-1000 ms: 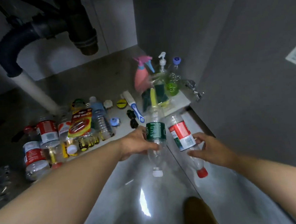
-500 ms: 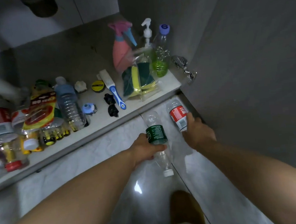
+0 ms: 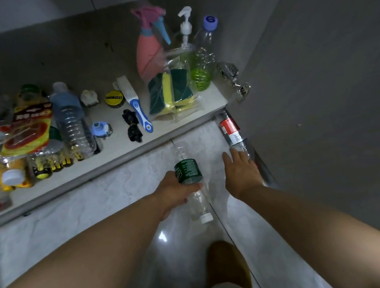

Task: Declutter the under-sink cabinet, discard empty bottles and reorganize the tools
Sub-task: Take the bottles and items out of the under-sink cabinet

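The left hand is wrapped around a clear, ribbed plastic bottle with a dark green label, its white cap pointing back toward the person and its base toward the cabinet; the bottle looks empty and is tilted over the glossy, marbled floor. The right hand is spread flat with fingers loose, holding nothing; its fingertips touch or nearly touch the near end of a second clear bottle with a red and white label, which lies on the floor just ahead of that hand, along the foot of the grey cabinet door.

Beyond both hands runs the smooth pale cabinet shelf. Ahead of the right hand stand three upright containers: one pink spray bottle with a teal trigger, one white pump dispenser and one clear bottle with green liquid and a lilac cap. In front of them leans one crinkly plastic bag of green and yellow sponges. Ahead of the left hand lie one blue and white brush, one yellow tape roll and one black tangled item. Further to the left lies one ribbed clear bottle with a blue label among a blurred heap of other bottles and packets.
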Demonstrator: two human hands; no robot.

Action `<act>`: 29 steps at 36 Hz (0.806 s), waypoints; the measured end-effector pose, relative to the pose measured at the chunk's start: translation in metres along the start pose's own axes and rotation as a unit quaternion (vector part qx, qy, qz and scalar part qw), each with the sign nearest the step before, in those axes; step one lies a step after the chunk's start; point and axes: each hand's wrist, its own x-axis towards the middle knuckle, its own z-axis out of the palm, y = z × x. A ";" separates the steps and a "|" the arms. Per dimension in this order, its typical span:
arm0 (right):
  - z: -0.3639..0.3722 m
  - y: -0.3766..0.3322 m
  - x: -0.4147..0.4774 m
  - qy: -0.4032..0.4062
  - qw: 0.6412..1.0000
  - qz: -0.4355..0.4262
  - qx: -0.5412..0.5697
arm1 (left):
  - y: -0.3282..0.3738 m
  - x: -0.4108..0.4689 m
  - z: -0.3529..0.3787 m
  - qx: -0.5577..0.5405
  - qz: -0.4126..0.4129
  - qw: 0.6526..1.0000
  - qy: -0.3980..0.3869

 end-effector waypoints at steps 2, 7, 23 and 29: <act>-0.003 0.002 0.006 -0.028 0.999 0.015 0.024 | 0.001 0.000 -0.002 0.000 0.004 1.000 0.005; -0.010 0.000 0.005 0.015 0.985 0.034 0.171 | 0.009 0.000 -0.003 -0.013 0.025 1.000 0.013; -0.006 -0.026 -0.026 -0.140 0.773 0.056 0.616 | 0.023 -0.001 0.002 -0.070 -0.013 0.997 0.019; 0.001 -0.006 -0.006 0.002 0.927 0.100 0.360 | 0.027 -0.002 -0.003 0.049 -0.007 0.998 0.049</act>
